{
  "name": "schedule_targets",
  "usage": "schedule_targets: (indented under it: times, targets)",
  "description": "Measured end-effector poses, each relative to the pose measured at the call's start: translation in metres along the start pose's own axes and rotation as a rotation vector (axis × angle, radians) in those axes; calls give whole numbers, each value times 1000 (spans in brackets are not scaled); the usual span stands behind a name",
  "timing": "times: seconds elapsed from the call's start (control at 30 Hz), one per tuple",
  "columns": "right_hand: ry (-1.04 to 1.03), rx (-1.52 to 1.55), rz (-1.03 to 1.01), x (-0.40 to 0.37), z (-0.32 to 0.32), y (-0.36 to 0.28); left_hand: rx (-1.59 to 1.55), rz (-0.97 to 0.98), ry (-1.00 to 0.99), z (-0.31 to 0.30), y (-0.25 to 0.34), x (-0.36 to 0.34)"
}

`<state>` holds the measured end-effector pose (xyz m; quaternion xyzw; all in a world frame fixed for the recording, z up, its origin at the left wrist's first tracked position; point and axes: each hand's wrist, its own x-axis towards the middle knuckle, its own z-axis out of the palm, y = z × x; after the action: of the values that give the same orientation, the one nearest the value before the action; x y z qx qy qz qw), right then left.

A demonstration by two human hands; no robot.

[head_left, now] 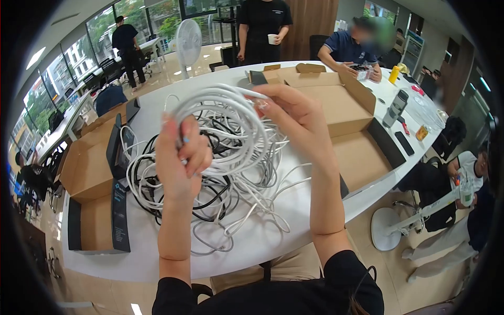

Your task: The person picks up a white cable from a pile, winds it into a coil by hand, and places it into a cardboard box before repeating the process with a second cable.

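A white cable wound into a loose coil [223, 95] is held up over the table. My left hand [184, 152] is closed around the coil's left side, its fingers slightly blurred. At the coil's upper right, my right hand [294, 118] pinches a stretch of the same white cable between thumb and fingers. Below both hands lies a tangled heap of white, grey and black cables [142, 181], partly hidden by the coil and my left forearm.
Open cardboard boxes stand left [92, 226] and right [362, 157] on the white table [252, 257]. Farther right are a grey bottle [396, 107], a yellow bottle [394, 74] and a black object [403, 143]. Several people are around the room, one seated across the table. A white fan [189, 44] stands behind.
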<state>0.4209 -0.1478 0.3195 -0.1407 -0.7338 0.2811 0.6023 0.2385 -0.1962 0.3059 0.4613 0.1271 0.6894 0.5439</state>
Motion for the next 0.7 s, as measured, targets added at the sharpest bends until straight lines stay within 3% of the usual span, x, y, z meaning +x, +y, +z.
schedule_targets:
  times: [0.07,0.13,0.27,0.3,0.4,0.6,0.7]
  targets:
    - [61,27,30,-2,3,-7,-34,75,23,2,2,-4]
    - [-5,-123,20,-5,2,-20,-144,137,5,-3,-1,-7]
    - [93,-424,-494,-9,26,-8,-219,257,-20,-7,9,-8]
    - [8,-420,-402,-13,30,-14,-217,301,-13,-5,13,-9]
    - [6,-283,-326,-18,38,-14,-175,377,-4,-1,15,-13]
    - [1,346,14,-11,29,-14,-60,324,-22,4,7,-14]
    - [19,98,-193,-11,23,-19,-53,249,61,8,-1,-11]
